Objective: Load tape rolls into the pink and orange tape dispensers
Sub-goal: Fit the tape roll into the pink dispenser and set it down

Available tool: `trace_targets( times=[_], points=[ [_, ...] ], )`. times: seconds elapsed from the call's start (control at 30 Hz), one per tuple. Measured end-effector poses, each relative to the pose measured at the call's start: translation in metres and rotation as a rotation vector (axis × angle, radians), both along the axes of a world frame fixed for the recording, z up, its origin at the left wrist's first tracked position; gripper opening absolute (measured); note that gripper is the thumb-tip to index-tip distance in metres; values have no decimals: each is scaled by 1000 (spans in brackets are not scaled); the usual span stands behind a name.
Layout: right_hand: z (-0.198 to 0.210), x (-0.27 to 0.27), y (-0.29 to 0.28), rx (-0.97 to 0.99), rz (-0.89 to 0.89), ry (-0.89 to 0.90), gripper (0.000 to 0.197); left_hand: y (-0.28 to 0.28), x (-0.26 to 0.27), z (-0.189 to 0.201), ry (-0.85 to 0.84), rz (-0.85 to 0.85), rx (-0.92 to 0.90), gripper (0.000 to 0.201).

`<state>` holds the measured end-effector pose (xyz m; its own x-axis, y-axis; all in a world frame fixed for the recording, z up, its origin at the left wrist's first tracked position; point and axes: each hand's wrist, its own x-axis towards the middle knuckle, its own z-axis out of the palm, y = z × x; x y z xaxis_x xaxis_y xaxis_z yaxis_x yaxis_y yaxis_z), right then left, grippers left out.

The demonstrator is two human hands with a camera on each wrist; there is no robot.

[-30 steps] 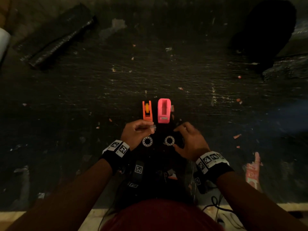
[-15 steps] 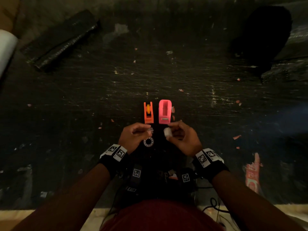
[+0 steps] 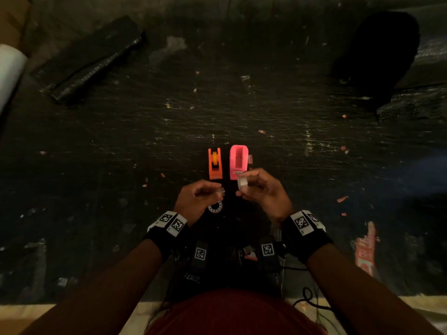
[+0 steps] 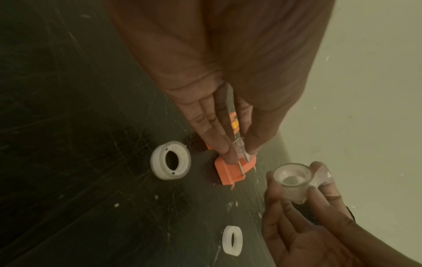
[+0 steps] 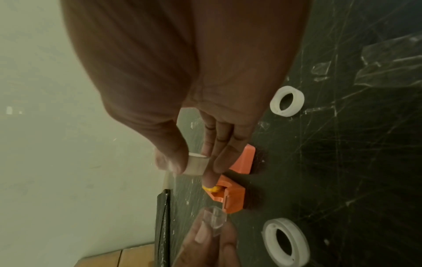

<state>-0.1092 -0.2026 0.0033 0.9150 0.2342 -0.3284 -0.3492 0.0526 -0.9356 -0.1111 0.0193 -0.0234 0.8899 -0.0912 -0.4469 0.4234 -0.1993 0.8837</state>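
The right hand pinches a small clear tape roll between thumb and fingertips, just short of the near end of the open pink plastic tape dispenser, whose long axis runs straight away from the person. The left hand pinches a small clear plastic spindle just before the narrow orange tape dispenser. A white-cored tape roll lies flat on the scratched black desk under the left hand. The right hand is nearer the pink dispenser.

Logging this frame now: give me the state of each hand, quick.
Left hand: pinching a small clear plastic spool between thumb and fingers.
Right hand: holding a clear tape roll between thumb and fingers.
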Motion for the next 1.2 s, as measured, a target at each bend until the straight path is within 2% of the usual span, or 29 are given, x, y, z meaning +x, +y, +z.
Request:
trace_targets(
  times=[0.23,0.37,0.47,0.53,0.67,0.9,1.03,1.2],
  points=[
    [-3,5,-1,-94,22,-23,36,-2,1,3,2,18,-24,29],
    [-14,11,-7,-395,107,-56,58,-4,9,9,-29,42,-43,30],
    [-10,16,-8,-550,191,-30,57,-6,16,12,-71,-18,-29,29],
    [-8,16,-5,-501,202,-60,49,-9,18,13,-93,-74,-23,29],
    [-12,17,-2,-332,108,-72,43,-14,18,16,-113,-165,27,30],
    [-14,13,-5,7,-5,67,39,-16,19,23,-154,-118,7,32],
    [-16,13,-7,48,-28,65,38,-18,21,25,-187,-102,-13,33],
    [-17,13,-5,57,-63,15,42,-23,23,25,-218,-95,48,28]
  ],
)
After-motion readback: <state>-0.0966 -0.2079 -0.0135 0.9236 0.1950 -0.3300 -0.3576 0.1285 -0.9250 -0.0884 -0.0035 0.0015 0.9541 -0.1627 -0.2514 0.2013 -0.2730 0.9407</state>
